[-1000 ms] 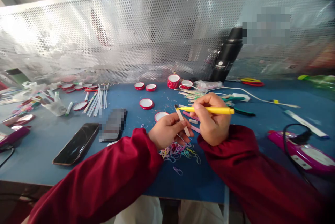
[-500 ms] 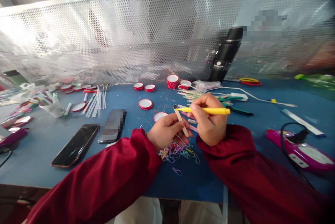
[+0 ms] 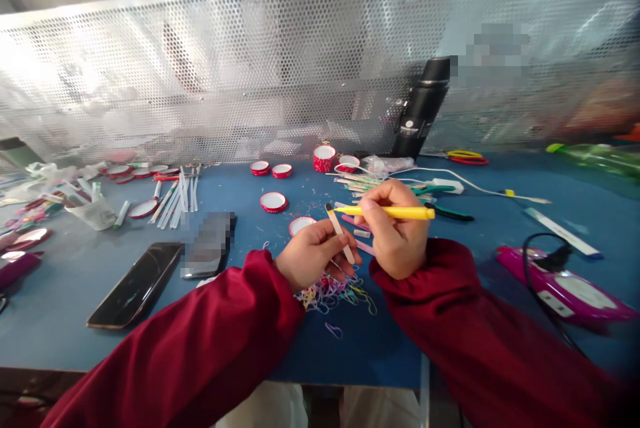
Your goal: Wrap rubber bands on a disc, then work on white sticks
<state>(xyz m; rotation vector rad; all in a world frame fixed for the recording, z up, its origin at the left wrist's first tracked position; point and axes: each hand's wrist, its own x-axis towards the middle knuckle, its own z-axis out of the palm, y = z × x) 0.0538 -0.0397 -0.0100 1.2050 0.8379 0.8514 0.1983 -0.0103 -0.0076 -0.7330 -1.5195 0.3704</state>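
My left hand point(image 3: 309, 256) is closed on a flat wooden craft stick point(image 3: 338, 231), which it holds tilted up over the blue table point(image 3: 280, 348). My right hand point(image 3: 396, 228) grips a yellow marker pen point(image 3: 395, 213) held level, its tip touching the upper end of the stick. Both arms are in dark red sleeves. Under the two hands lies a pile of small coloured rubber bands point(image 3: 334, 291).
Red-rimmed bottle caps point(image 3: 273, 201) and more sticks point(image 3: 176, 198) lie behind the hands. Two phones point(image 3: 136, 285) lie at the left. A black flask point(image 3: 419, 111) stands by the perforated metal screen point(image 3: 250, 68). Pliers point(image 3: 445, 211), a white cable and a purple tool point(image 3: 565, 288) are at the right.
Both hands have held the stick and the pen together almost without moving. The view has drifted slightly, so everything sits a little further left.
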